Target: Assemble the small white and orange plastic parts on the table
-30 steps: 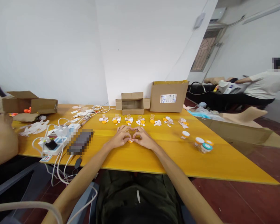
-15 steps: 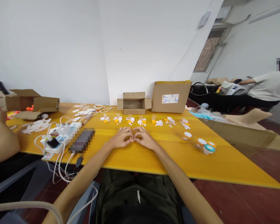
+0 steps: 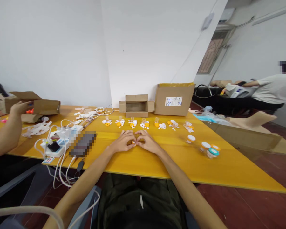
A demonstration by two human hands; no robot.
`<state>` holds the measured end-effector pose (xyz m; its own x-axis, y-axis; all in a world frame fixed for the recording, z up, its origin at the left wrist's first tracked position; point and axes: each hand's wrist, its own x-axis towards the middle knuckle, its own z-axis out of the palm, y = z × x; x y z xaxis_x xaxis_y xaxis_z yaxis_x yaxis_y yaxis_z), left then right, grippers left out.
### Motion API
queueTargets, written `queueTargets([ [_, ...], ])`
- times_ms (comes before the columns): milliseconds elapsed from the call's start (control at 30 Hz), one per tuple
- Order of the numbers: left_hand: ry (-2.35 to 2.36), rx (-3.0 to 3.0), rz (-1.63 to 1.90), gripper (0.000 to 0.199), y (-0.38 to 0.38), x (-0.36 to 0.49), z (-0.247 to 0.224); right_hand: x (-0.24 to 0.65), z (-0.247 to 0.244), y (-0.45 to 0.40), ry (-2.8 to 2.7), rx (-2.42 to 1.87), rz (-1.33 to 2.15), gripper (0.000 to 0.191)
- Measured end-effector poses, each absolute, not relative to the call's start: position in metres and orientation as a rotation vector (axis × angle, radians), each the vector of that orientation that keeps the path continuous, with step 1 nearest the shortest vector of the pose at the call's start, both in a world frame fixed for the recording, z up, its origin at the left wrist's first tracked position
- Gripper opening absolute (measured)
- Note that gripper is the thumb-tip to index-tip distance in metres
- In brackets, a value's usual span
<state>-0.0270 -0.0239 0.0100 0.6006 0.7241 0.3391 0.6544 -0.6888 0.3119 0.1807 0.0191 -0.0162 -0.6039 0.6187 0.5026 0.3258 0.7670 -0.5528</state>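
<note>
Over the middle of the yellow table (image 3: 152, 162), my left hand (image 3: 123, 141) and my right hand (image 3: 147, 142) meet at their fingertips. A small orange and clear piece (image 3: 133, 142) is pinched between them; its exact shape is too small to tell. Beyond my hands runs a row of small piles of white discs (image 3: 162, 126), orange rings (image 3: 156, 124) and clear cups (image 3: 156, 120). To the right stand a clear jar with a white lid (image 3: 191, 138) and a group of jars, one with a teal lid (image 3: 214, 151).
An open small carton (image 3: 136, 111) and a large carton (image 3: 173, 100) stand at the back. On the left are a power strip (image 3: 59, 146) with cables, a dark phone (image 3: 83, 144) and another person's arm (image 3: 7, 136). Someone sits at the far right.
The orange part of the piece shows more between my fingertips, which have barely moved. The other person's hand at the left has moved right, to the open carton.
</note>
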Motion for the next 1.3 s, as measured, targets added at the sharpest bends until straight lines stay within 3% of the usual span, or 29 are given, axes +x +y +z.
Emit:
queueTargets([
  [1300,1.165,2.638,0.668,0.014,-0.0225,-0.0267,0.0109,0.1785,-0.0164,0.0196,-2.249,-0.69,0.563,0.012],
])
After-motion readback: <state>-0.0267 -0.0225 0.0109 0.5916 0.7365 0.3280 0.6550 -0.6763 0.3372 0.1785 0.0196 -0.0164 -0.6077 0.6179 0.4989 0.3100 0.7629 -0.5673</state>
